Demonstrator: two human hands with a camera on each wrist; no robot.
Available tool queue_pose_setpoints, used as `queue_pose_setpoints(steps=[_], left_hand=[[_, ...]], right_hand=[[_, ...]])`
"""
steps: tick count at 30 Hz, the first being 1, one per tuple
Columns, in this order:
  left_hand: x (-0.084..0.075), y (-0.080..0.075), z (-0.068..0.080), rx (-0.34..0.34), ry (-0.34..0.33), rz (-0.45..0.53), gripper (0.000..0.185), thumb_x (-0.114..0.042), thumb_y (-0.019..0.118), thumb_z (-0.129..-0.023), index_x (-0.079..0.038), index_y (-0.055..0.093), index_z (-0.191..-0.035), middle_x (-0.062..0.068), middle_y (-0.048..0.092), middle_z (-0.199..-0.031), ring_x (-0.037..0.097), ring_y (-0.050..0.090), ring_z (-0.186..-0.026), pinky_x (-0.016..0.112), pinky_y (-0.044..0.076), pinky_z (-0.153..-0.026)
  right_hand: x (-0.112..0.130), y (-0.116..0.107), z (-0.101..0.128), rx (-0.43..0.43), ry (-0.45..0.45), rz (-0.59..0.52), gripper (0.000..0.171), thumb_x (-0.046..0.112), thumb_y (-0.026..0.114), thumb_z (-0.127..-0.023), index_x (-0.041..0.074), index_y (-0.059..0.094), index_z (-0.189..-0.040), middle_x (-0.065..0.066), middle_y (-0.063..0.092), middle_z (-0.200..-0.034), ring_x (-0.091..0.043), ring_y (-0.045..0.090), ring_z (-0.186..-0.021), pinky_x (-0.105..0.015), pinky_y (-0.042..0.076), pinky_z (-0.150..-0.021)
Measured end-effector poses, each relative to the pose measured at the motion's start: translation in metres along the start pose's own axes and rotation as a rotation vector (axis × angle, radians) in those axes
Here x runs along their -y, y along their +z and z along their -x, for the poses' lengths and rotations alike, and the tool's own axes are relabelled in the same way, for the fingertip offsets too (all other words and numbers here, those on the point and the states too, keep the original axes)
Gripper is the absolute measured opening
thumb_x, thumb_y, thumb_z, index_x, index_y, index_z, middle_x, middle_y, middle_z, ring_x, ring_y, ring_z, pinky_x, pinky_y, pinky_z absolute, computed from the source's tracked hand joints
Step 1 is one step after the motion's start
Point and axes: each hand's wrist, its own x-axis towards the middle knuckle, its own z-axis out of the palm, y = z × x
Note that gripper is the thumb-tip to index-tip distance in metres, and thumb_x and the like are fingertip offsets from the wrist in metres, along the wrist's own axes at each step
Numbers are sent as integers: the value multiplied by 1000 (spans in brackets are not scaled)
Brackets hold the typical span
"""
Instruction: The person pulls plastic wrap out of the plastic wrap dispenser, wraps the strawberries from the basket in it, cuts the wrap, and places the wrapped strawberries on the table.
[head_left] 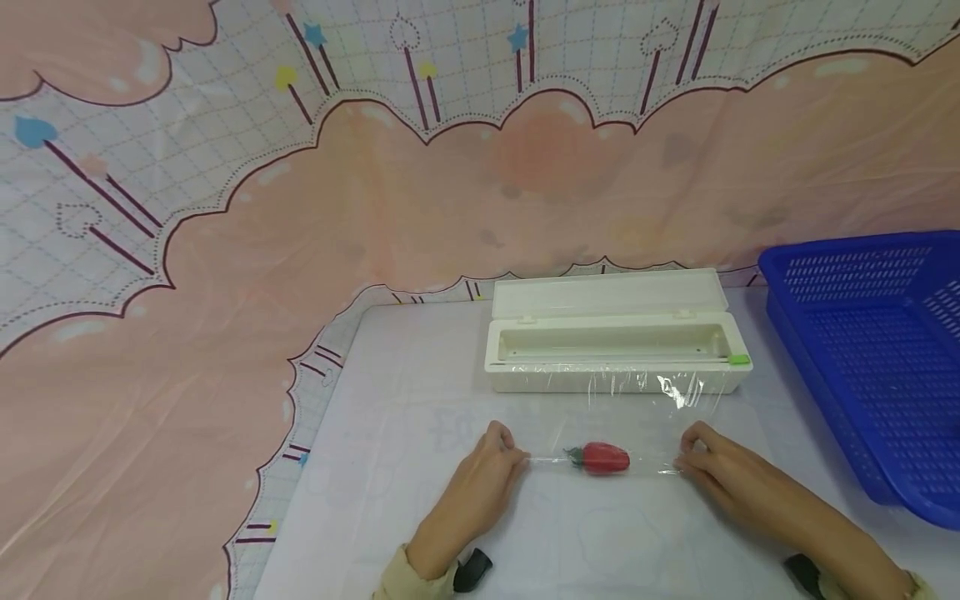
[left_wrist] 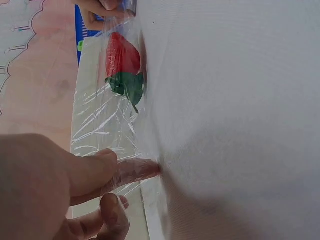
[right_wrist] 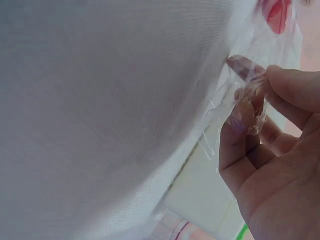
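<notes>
Peach-and-white patterned cloth [head_left: 390, 200] spreads across the left and the back, its dark scalloped outlines running over a checked ground, and meets a white tabletop [head_left: 367, 408]. At the near edge a pale sleeve [head_left: 401, 577] ends in a black band [head_left: 472, 571] at the wrist. Beyond it reaches the left hand [head_left: 480, 479], its thumb and forefinger pinching clear film [head_left: 678, 392] low over the table.

Just right of those fingertips is a red strawberry [head_left: 606, 458], its long axis lying left to right, almost on the line between the two hands. Its green leaves [head_left: 575, 457] point at the left fingers and its blunt end at the right ones; it sits roughly midway, perhaps slightly nearer the left hand, touching neither. Film shows around it, though whether it is covered on every side I cannot tell.

Behind the strawberry stands a long cream box [head_left: 540, 382], lid [head_left: 607, 293] raised, a green tab [head_left: 738, 360] at its right end; the film stretches from its front toward the hands.

Farther right, the right hand [head_left: 727, 479] pinches bunched film between thumb and fingers. Last comes a blue basket [head_left: 817, 408], well apart from the strawberry.
</notes>
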Motion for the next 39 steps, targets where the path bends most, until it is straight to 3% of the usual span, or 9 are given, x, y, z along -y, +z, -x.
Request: queue_pose_setpoints(steps=[8, 12, 17, 25, 30, 34, 39], left_hand=[[2, -2, -10, 44, -38, 23, 22, -19, 60, -99, -7, 75, -90, 4, 51, -105, 12, 53, -85, 23, 50, -68], [2, -3, -16, 60, -80, 68, 24, -19, 61, -99, -5, 76, -86, 4, 53, -103, 12, 54, -83, 24, 50, -69], [3, -5, -23, 59, -137, 131, 25, -17, 63, -98, -4, 75, -81, 5, 58, -102, 15, 60, -83, 28, 53, -73], [0, -6, -36, 88, -269, 140, 30, -20, 61, -98, -9, 74, -74, 2, 54, -94, 13, 53, -73, 27, 45, -62], [2, -5, -40, 110, -336, 190, 27, -18, 63, -96, 0, 76, -80, 4, 54, -92, 15, 52, -73, 29, 45, -60], [4, -6, -43, 111, -374, 231, 24, -17, 67, -92, 4, 75, -81, 6, 57, -85, 16, 50, -71, 30, 44, -60], [8, -8, -49, 114, -426, 283, 24, -21, 74, -87, -6, 70, -69, 0, 57, -67, 14, 48, -61, 26, 40, -52]], right_hand=[[-4, -1, -8, 12, 7, 31, 16, 2, 75, -83, 17, 69, -84, 7, 56, -102, -7, 58, -86, -29, 54, -70], [-4, -3, -14, 64, 67, 6, 12, 5, 71, -88, 15, 68, -85, 9, 55, -95, -5, 56, -82, -30, 53, -68], [-4, -4, -22, 103, 135, -35, 19, 4, 67, -90, 18, 64, -77, 13, 47, -80, 0, 45, -71, -27, 47, -61], [-2, -4, -33, 169, 250, -57, 24, 7, 63, -93, 18, 57, -72, 10, 48, -69, -5, 44, -67, -33, 44, -61], [-2, -5, -39, 200, 310, -82, 34, 9, 60, -95, 18, 47, -64, 8, 41, -61, -8, 39, -60, -28, 37, -56], [-4, -5, -43, 218, 355, -118, 25, 12, 61, -95, 15, 56, -71, 7, 42, -60, -9, 39, -57, -25, 34, -53], [-7, -4, -46, 224, 401, -133, 16, 15, 66, -93, 12, 63, -78, 7, 45, -61, -10, 41, -56, -24, 31, -50]])
